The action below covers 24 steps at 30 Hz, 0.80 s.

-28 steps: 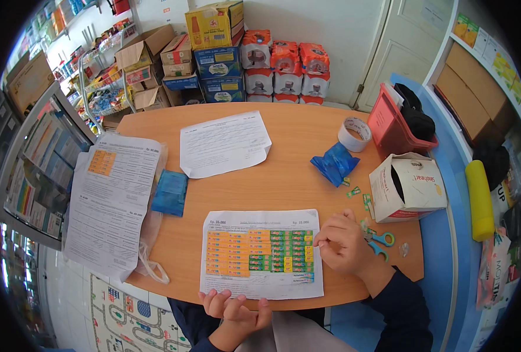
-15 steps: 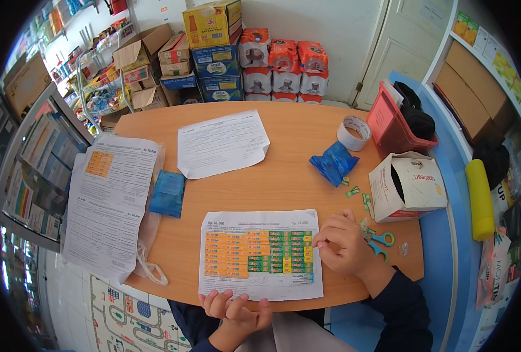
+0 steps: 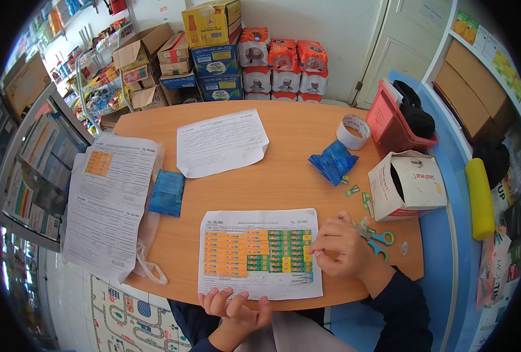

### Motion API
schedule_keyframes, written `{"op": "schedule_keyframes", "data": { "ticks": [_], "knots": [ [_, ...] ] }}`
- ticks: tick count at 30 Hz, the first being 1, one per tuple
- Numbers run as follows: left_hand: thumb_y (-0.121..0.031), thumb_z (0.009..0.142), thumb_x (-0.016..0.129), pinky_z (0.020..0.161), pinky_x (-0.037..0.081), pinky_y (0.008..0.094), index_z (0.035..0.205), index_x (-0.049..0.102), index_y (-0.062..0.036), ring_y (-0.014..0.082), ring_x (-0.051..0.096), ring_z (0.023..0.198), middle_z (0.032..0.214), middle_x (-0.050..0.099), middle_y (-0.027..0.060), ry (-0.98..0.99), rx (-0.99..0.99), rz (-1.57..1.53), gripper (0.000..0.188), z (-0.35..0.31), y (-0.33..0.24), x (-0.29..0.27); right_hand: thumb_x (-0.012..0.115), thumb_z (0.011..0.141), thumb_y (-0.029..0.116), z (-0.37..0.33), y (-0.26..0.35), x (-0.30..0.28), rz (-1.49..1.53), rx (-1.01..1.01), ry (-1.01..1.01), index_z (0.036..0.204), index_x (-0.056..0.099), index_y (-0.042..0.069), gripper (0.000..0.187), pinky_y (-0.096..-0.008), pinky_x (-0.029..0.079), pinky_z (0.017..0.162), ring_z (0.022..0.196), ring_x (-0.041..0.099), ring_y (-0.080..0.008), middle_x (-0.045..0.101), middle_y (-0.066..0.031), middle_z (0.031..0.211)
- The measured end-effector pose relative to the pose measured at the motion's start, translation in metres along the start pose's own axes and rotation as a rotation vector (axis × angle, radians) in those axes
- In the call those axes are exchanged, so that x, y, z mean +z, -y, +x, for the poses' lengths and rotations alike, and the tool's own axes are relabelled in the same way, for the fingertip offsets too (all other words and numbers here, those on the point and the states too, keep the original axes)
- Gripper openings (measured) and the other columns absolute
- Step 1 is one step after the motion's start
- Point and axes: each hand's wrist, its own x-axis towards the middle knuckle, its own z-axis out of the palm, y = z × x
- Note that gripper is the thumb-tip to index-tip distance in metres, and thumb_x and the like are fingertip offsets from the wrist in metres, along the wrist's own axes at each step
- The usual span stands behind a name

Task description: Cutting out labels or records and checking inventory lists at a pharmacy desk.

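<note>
A printed paper sheet lies at the table's near edge, covered with rows of small orange labels and green-and-yellow labels. Below the green ones sits a small pale blue label. My right hand hovers over the sheet's right edge with thumb and fingertips pinched together; anything in the pinch is too small to name. At the lower edge of the sheet, my left hand rests palm up with fingers apart, holding nothing.
Scissors, loose green labels, a crumpled blue bag, a tape roll, a white box and a red bin line the right. Other papers and a blue packet lie left.
My right hand has shifted slightly left, its fingertips coming over the sheet's right edge. My left hand stays in place.
</note>
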Motion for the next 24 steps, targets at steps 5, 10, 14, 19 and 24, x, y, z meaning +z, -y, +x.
{"op": "schedule_keyframes", "data": {
  "ticks": [5,10,14,19,24],
  "knots": [
    [-0.037,0.069,0.065,0.108,0.010,0.0514,0.101,0.052,-0.0230,0.0294,0.027,0.116,0.112,0.035,0.0078,-0.023,0.028,-0.007,0.037,0.010,-0.001,-0.003,0.065,0.065,0.007,0.000,0.000,0.000,0.009,0.000,0.003,0.069,0.065,0.012,0.006,-0.0343,0.032,0.070,0.065,0.050,-0.0163,0.054,0.0006,0.067],
    [-0.041,0.070,0.063,0.106,0.012,0.0495,0.090,0.066,-0.0300,0.0280,0.027,0.117,0.108,0.043,0.0010,0.048,0.152,0.064,0.022,0.022,-0.008,-0.011,0.065,0.064,0.007,0.001,0.003,-0.001,0.078,-0.043,0.080,0.069,0.065,0.012,0.007,-0.0351,0.033,0.071,0.066,0.050,-0.0170,0.055,0.0006,0.068],
    [-0.041,0.071,0.063,0.104,0.013,0.0480,0.087,0.067,-0.0304,0.0250,0.030,0.116,0.104,0.049,-0.0049,0.076,0.155,0.045,0.019,0.021,-0.008,-0.010,0.065,0.063,0.007,-0.003,0.007,0.005,0.204,-0.150,0.166,0.069,0.066,0.012,0.008,-0.0358,0.035,0.070,0.068,0.051,-0.0188,0.055,-0.0010,0.071],
    [-0.041,0.073,0.063,0.104,0.014,0.0473,0.085,0.067,-0.0294,0.0232,0.032,0.115,0.105,0.051,-0.0054,0.086,0.154,0.040,0.017,0.022,-0.008,-0.009,0.064,0.059,0.005,-0.003,0.005,0.011,0.250,-0.197,0.172,0.069,0.067,0.012,0.013,-0.0333,0.035,0.063,0.061,0.049,-0.0191,0.053,-0.0008,0.065],
    [-0.040,0.071,0.066,0.101,0.015,0.0465,0.085,0.066,-0.0282,0.0223,0.032,0.112,0.103,0.051,-0.0063,0.117,0.163,0.047,0.019,0.026,-0.009,-0.011,0.064,0.061,0.006,-0.010,0.001,0.017,0.138,-0.162,0.309,0.068,0.066,0.011,0.009,-0.0329,0.033,0.056,0.051,0.047,-0.0178,0.048,0.0004,0.056]
  ]
}}
